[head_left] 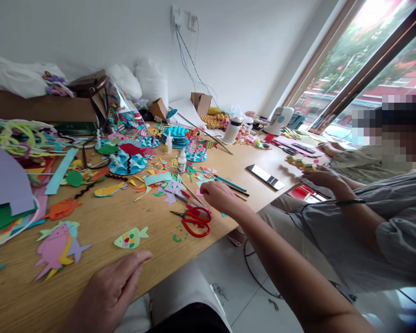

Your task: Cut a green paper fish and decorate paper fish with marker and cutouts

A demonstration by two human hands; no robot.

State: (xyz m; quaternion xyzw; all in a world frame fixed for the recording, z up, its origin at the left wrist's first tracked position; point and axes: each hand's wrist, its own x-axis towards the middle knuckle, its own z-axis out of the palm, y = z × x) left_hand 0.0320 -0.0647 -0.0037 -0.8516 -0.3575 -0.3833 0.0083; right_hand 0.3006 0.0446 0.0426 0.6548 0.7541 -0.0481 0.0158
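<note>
My left hand (119, 280) rests at the table's front edge, its fingers stretched forward and nothing visible in them. Just beyond its fingertips lies a light green paper fish (131, 237) with coloured dots. Further left is a layered paper fish (57, 247) in pink, yellow and purple, below an orange paper fish (61, 209). My right hand (219, 198) reaches over paper scraps and pens, fingers curled down; their tips and anything in them are hidden. Beside it, red-handled scissors (197, 221) lie on the table, with purple paper pieces (173, 187) behind.
Glue bottles (181, 162) stand near blue paper bases with fish (128, 162). A phone (265, 177) lies to the right. Coloured sheets (7, 180) pile up at left. At right, another person's hand (324, 178) holds small yellow figures (301, 163).
</note>
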